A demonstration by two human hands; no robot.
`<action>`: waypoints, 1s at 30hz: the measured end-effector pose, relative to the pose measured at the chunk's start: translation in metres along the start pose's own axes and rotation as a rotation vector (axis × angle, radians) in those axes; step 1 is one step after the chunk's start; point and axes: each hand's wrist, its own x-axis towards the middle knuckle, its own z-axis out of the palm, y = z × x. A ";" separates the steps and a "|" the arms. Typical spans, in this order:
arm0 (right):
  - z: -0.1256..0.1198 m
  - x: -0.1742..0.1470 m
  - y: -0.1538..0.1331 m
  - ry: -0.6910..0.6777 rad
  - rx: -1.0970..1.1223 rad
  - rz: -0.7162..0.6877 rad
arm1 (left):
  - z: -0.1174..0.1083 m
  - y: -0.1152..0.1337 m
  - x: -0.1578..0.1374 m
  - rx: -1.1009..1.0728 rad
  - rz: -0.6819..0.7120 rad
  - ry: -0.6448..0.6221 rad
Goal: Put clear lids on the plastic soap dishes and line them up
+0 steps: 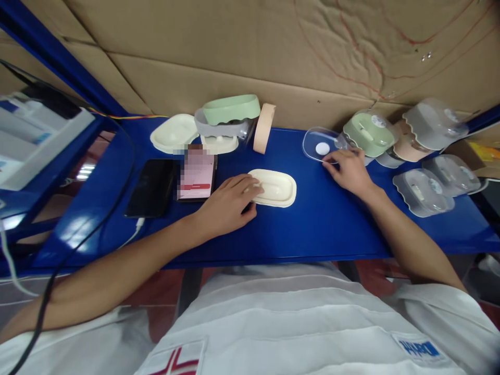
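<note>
A shallow cream oval tray point(278, 187) with a raised rim lies on the blue table. My left hand point(232, 200) is closed on its left end, fingers over the rim and thumb at the near side. To the right, a clear plastic lid point(312, 143) with a round white sticker rests on the table. My right hand point(349, 169) pinches the near right edge of this lid between thumb and forefinger; its other fingers are partly hidden.
Behind the tray are stacked green point(232, 109) and grey wavy-edged parts, a peach ring point(264, 127) and cream trays point(175, 133). Two phones point(150, 187) lie left, one with a white cable. Clear-lidded boxes point(369, 133) stand at right. A cardboard wall point(234, 47) rises behind.
</note>
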 end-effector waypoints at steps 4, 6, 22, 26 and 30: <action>-0.025 -0.009 -0.013 -0.028 0.587 0.079 | -0.001 0.003 -0.001 -0.060 0.060 0.008; -0.031 -0.012 -0.021 -0.034 0.830 0.162 | -0.001 0.005 -0.001 -0.086 0.098 0.007; 0.024 0.086 -0.120 0.016 0.818 0.118 | -0.002 0.006 0.000 -0.092 0.170 -0.043; 0.029 0.111 -0.135 -0.041 1.049 0.274 | -0.002 0.005 -0.001 -0.089 0.168 -0.060; 0.002 0.082 -0.097 -0.158 1.245 0.339 | -0.001 0.004 -0.001 -0.087 0.187 -0.044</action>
